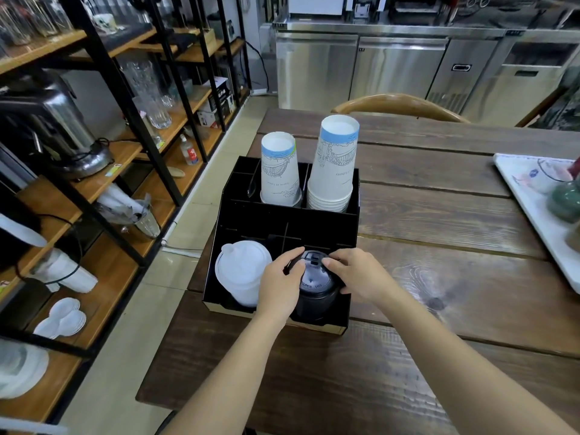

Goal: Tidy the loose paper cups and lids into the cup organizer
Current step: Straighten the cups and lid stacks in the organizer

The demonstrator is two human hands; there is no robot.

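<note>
A black cup organizer [326, 221] stands on the wooden table [439, 277]. Its back compartments hold two upside-down stacks of white paper cups, a shorter left stack [279, 171] and a taller right stack [335, 164]. The front left compartment holds a stack of white lids [240, 273]. A stack of black lids [315, 287] sits in the front right compartment. My left hand [282, 284] and my right hand [357, 274] grip that black stack from either side, fingers over its top lid.
A white tray [530, 196] with a green object lies at the table's right edge. A wooden chair back [398, 103] stands behind the table. Shelving [103, 158] with glassware, cups and lids runs along the left. Steel fridges line the back wall.
</note>
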